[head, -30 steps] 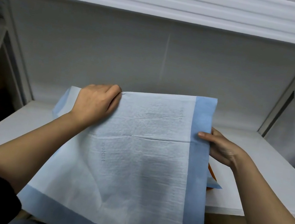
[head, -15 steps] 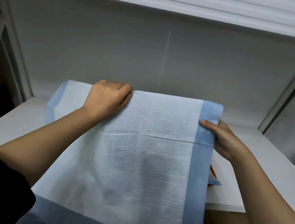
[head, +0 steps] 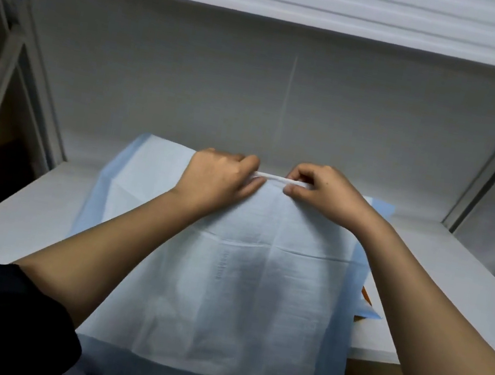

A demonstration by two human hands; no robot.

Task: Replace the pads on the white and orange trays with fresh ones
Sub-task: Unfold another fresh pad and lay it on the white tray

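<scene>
The fresh pad (head: 240, 300), white with a blue border, lies spread over the white shelf (head: 6, 212), its long axis running from 6 o'clock, where the near border hangs over the shelf's front edge, to 12 o'clock at the back wall (head: 256, 90). At its far edge, both hands meet. The left hand (head: 218, 176) and right hand (head: 327, 194) sit just beside each other, each with fingers (head: 304, 172) curled and thumb pressed, pinching a narrow rolled strip of the pad's far edge stretched between them. That edge lies directly at the fingers, neither hand nearer; the rest of the pad trails toward 6 o'clock beneath the forearms. At 3 o'clock a sliver of the orange tray (head: 365, 295) peeks from under the pad's right border. The likely step is unfolding or seating the far edge, probably outward toward 9 and 3 o'clock.
</scene>
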